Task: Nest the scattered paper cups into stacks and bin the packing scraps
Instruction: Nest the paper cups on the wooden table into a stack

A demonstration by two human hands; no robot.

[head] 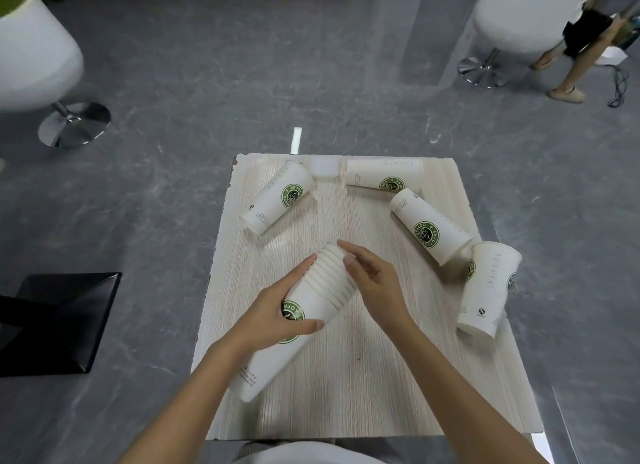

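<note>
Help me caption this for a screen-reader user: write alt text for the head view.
A person's left hand grips the body, and the right hand the rim end, of a nested stack of paper cups tilted over a wood-grain table. Four loose cups lie on their sides along its far and right edges.

You are getting dim, even light; only faint soft shadows are showing on the table, whose edges are bowing under wide-angle distortion, with the frame corners blurring.
</note>
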